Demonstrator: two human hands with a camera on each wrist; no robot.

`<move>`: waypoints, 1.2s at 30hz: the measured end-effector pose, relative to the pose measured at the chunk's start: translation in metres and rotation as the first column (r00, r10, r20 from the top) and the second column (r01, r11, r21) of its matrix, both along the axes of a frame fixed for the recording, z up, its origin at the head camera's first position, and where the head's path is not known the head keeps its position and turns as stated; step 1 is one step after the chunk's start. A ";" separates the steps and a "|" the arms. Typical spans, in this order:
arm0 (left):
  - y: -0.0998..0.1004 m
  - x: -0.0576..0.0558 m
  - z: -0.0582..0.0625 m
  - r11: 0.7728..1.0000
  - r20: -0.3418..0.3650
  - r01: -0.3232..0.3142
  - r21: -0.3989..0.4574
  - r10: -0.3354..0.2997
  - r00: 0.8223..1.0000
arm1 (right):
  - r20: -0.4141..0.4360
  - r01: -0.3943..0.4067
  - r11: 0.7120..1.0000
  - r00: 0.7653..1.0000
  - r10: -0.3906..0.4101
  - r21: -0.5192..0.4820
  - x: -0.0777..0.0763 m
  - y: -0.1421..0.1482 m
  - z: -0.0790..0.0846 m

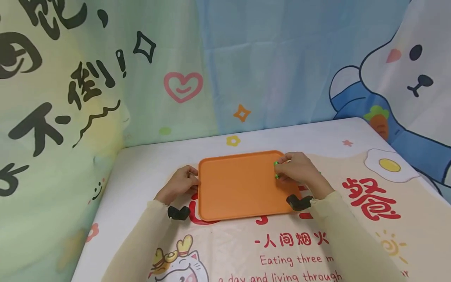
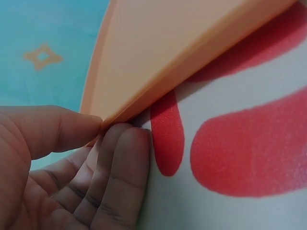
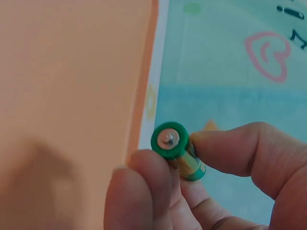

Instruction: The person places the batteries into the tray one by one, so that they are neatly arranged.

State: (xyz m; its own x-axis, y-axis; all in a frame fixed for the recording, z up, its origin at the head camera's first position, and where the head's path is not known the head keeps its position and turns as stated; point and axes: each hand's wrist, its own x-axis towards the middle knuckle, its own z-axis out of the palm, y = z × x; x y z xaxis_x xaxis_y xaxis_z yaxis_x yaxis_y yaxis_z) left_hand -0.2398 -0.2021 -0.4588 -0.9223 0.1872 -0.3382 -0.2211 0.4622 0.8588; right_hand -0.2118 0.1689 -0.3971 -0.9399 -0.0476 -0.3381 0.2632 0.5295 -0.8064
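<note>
An orange rectangular tray with a low raised rim lies on the printed tablecloth. At its left edge, my left hand pinches the rim; the left wrist view shows the thumb on one side of the tray corner and fingertips against the other. Over the tray's right side, my right hand holds a small green battery. In the right wrist view the battery sits between thumb and fingers, its metal terminal end facing the camera. My fingers cover part of its side.
The tablecloth carries red lettering and cartoon prints. Behind the table hangs a printed curtain, with a further stretch of it along the left side. Dark bands sit at both wrists.
</note>
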 end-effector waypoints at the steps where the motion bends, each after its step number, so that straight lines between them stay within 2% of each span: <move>1: -0.001 0.000 0.000 1.000 0.003 -0.001 0.007 0.001 1.000 | 0.005 -0.018 1.000 1.000 0.018 -0.024 -0.004 -0.008 0.001; 6: -0.002 0.001 -0.002 1.000 0.004 0.003 0.010 -0.003 1.000 | 0.037 -0.087 0.987 0.995 0.093 -0.132 -0.021 -0.045 -0.002; 11: -0.002 0.003 -0.001 1.000 0.007 0.001 0.002 -0.001 1.000 | 0.053 -0.132 0.973 0.988 0.144 -0.192 -0.031 -0.078 -0.009; 15: -0.002 0.002 -0.001 1.000 0.001 0.006 0.004 -0.006 1.000 | 0.057 -0.137 0.966 0.987 0.153 -0.220 -0.037 -0.099 -0.015; 22: -0.002 0.003 0.001 1.000 -0.009 0.000 -0.009 0.000 1.000 | 0.060 -0.151 0.964 0.984 0.168 -0.219 -0.045 -0.128 -0.026; 31: -0.002 0.003 0.000 1.000 -0.011 0.000 -0.012 0.000 1.000 | 0.075 -0.164 0.957 0.980 0.186 -0.238 -0.047 -0.161 -0.035; 36: -0.003 0.000 -0.001 1.000 -0.022 0.008 -0.013 -0.008 1.000 | 0.065 -0.176 0.964 0.979 0.193 -0.200 -0.048 -0.177 -0.036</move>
State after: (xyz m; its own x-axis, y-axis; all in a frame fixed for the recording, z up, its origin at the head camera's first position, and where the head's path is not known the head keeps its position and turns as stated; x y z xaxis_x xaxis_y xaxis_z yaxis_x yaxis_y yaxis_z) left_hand -0.2393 -0.2046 -0.4596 -0.9279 0.1905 -0.3205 -0.1984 0.4755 0.8571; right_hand -0.2597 -0.0077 -0.4331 -0.8777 -0.2892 -0.3820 0.2458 0.4126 -0.8771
